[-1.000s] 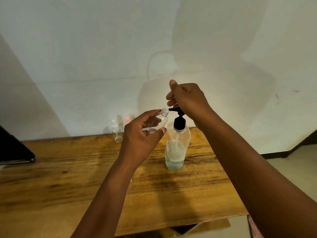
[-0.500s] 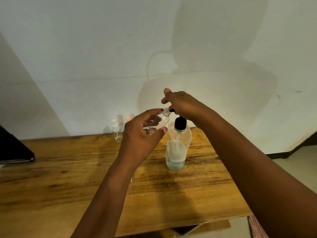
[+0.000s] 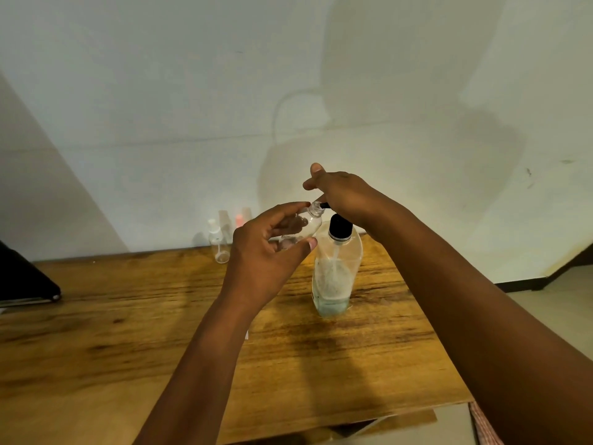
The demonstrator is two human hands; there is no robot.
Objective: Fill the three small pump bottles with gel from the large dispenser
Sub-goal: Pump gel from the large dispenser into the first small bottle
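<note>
The large dispenser stands upright on the wooden table, with a shallow layer of blue-green gel at its base and a black pump collar at the neck. The right hand lies over the pump head, fingers bent down onto it; the black spout tip shows at the hand's left edge. The left hand grips 1 small clear bottle between thumb and curled fingers, tilted, its open neck touching or just beside the spout. Another small bottle with a white top stands upright near the wall. A dark flat object lies at the table's left edge.
</note>
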